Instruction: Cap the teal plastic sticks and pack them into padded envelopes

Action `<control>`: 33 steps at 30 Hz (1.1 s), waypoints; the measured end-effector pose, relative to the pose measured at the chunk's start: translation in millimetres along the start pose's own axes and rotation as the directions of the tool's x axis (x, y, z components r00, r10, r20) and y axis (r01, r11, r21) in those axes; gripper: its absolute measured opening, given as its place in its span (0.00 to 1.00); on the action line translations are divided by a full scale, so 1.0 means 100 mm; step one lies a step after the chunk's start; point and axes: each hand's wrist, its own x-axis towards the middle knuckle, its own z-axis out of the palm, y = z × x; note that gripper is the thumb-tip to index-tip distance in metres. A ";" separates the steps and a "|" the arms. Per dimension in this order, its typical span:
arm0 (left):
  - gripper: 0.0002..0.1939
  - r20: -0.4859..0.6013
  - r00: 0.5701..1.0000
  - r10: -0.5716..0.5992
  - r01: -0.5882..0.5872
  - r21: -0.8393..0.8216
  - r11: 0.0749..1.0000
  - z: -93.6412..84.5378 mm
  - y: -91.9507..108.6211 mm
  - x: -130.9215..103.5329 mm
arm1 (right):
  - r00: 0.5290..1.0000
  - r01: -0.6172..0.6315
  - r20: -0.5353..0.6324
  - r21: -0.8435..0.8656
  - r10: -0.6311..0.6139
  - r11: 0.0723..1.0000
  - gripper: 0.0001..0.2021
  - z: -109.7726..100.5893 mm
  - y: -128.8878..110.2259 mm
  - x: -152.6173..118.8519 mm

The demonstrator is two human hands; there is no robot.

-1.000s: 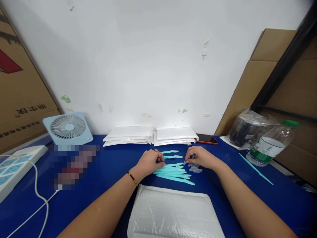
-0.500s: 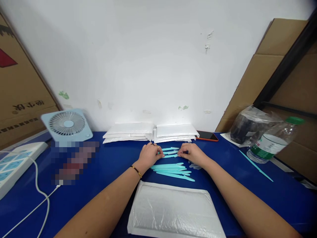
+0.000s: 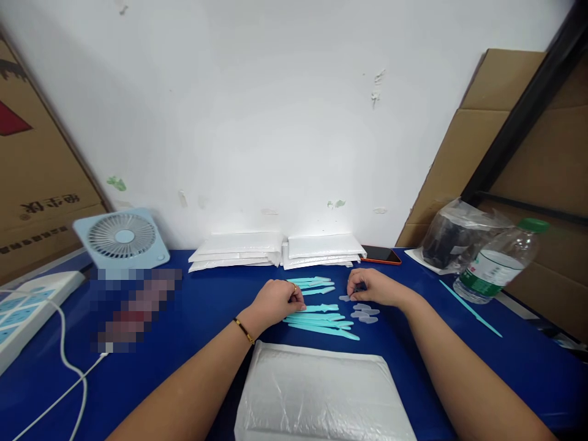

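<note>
Several slim turquoise sticks [image 3: 324,332] lie side by side on the blue table [image 3: 206,343], with a few more [image 3: 316,282] behind them. My left hand [image 3: 278,300] pinches the left end of one turquoise stick [image 3: 321,308] between thumb and fingers. To the right, my right hand [image 3: 367,286] has its fingers curled together at a small clear piece [image 3: 344,298]; whether it grips that piece is hard to tell. Several other clear pieces [image 3: 364,313] lie just below my right hand. A silvery padded envelope [image 3: 321,392] lies nearest to me.
Two stacks of white padded envelopes [image 3: 236,250] [image 3: 324,246] stand by the wall, beside a phone [image 3: 381,255]. On the left are a blue fan [image 3: 124,239] and a power strip [image 3: 32,306]. A bottle [image 3: 498,263] and a lone turquoise stick [image 3: 471,308] are on the right.
My left hand has moved down towards the nearer sticks. My right hand has left the stick it was touching and shifted right to the clear pieces, which show more now.
</note>
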 end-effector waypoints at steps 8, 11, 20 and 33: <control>0.10 -0.015 1.000 -0.021 0.021 0.002 1.000 0.04 -0.01 -0.02 | 0.998 -0.003 -0.059 -0.079 -0.001 0.997 0.07 0.05 -0.10 0.02; 0.10 -0.035 0.998 -0.053 0.054 0.005 0.999 0.04 -0.02 -0.01 | 0.998 -0.040 -0.055 -0.017 0.039 0.999 0.08 0.04 -0.10 0.01; 0.08 -0.154 0.988 -0.006 0.028 0.146 0.989 -0.01 0.04 0.03 | 0.995 -0.102 0.005 0.135 0.103 0.986 0.10 0.11 -0.11 0.03; 0.09 -0.179 0.984 0.000 0.036 0.200 0.979 0.03 0.08 0.08 | 0.991 0.033 -0.127 0.001 -0.033 0.999 0.08 0.20 -0.32 0.17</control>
